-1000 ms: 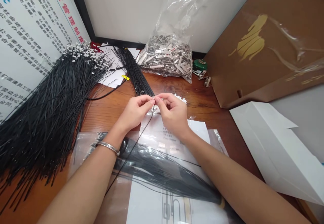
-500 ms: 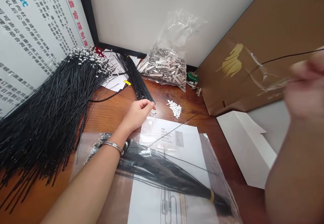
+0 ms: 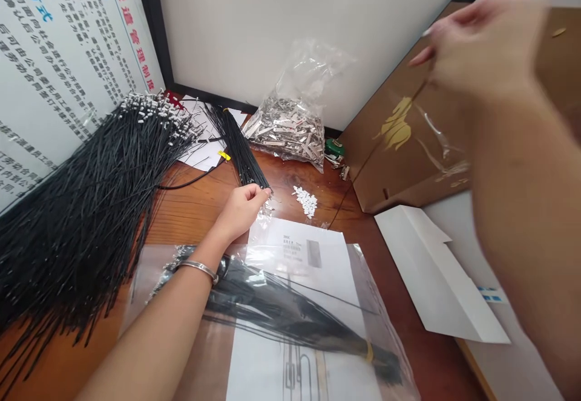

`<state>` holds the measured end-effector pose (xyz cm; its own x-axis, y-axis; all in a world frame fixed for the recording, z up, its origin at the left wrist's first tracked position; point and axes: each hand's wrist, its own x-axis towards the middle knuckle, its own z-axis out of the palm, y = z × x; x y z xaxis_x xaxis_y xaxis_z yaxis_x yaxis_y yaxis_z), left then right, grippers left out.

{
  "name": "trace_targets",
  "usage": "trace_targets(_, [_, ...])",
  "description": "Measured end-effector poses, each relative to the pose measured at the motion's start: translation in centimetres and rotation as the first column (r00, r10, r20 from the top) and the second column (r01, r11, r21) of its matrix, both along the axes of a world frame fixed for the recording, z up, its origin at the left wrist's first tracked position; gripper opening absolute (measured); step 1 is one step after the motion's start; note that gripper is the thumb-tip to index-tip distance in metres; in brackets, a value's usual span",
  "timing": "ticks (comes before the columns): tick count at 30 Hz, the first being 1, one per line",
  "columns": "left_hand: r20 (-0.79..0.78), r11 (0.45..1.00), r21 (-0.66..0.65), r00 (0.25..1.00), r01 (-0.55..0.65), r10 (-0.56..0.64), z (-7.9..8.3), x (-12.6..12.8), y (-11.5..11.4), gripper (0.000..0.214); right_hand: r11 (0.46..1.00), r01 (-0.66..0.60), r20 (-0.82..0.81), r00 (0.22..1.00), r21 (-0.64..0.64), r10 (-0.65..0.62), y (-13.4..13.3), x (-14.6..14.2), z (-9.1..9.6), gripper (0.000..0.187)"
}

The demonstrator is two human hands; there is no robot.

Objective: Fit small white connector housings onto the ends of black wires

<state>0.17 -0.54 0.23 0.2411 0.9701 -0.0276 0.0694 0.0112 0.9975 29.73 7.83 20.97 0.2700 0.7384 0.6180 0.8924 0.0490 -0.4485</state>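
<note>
My left hand (image 3: 242,207), a metal bangle on its wrist, rests on the wooden table with its fingers pinched shut at the near end of a small bundle of black wires (image 3: 236,144). My right hand (image 3: 476,44) is raised high at the upper right and blurred by motion. Its fingers are pinched on a single thin black wire (image 3: 338,210) that trails down toward the table. A small heap of white connectors (image 3: 305,200) lies just right of my left hand.
A big pile of black wires with white ends (image 3: 91,207) fills the left. A clear bag of metal clips (image 3: 290,129) stands at the back. A plastic bag with a tied wire bundle (image 3: 290,310) lies on a printed sheet. Brown cardboard (image 3: 399,165) and a white folded carton (image 3: 436,280) are at the right.
My hands were together at the small bundle's end. The right hand has pulled one wire out, swung right and then up high. The left hand has stayed at the bundle.
</note>
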Motion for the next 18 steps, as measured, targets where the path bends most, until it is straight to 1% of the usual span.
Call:
trace_targets(1, [-0.006,1.0,-0.003,1.0,-0.003,0.003,-0.1,0.0,0.0,0.039,0.998,0.059,-0.006,0.998,0.003,-0.059,1.2,-1.4,-1.4,0.036])
trace_targets(2, [-0.01,1.0,-0.009,1.0,-0.011,0.011,-0.1,0.0,0.0,0.039,0.994,0.097,-0.005,0.995,-0.059,-0.097,2.4,-2.5,-2.8,0.036])
trace_targets(4, [-0.007,1.0,-0.02,1.0,-0.011,0.011,-0.2,-0.1,0.1,0.039,0.989,0.06,0.032,0.998,-0.135,-0.056,4.7,-3.9,-5.0,0.036])
trace_targets(5, [-0.005,1.0,-0.023,1.0,-0.007,0.007,-0.3,-0.1,0.1,0.039,0.989,0.042,0.079,0.996,-0.139,-0.031,5.8,-4.3,-5.8,0.035])
trace_targets(8, [-0.007,1.0,-0.019,1.0,0.009,-0.009,-0.2,-0.2,0.0,0.04,0.986,0.006,0.155,0.988,-0.168,0.021,8.5,-4.8,-7.3,0.031])
trace_targets(10, [-0.01,1.0,-0.012,1.0,0.011,-0.011,-0.1,-0.2,-0.1,0.04,0.973,-0.009,0.173,0.984,-0.232,0.05,9.9,-5.1,-8.2,0.034])
trace_targets(13, [-0.002,1.0,-0.009,1.0,0.005,-0.005,-0.1,-0.1,-0.1,0.041,0.96,-0.024,0.172,0.982,-0.28,0.075,11.2,-5.4,-9.8,0.04])
trace_targets(15, [0.012,1.0,-0.019,1.0,0.002,-0.002,-0.4,0.0,0.0,0.041,0.946,-0.046,0.135,0.986,-0.322,0.094,11.6,-5.4,-10.8,0.039])
trace_targets(17, [0.063,0.998,-0.037,0.997,-0.047,0.049,-0.6,0.1,0.1,0.037,0.927,-0.088,0.107,0.985,-0.364,0.135,11.7,-5.3,-11.2,0.035])
trace_targets(18, [0.114,0.992,-0.044,0.986,-0.114,0.119,-0.7,0.1,0.3,0.033,0.927,-0.095,0.105,0.984,-0.362,0.142,11.5,-5.4,-11.3,0.033])
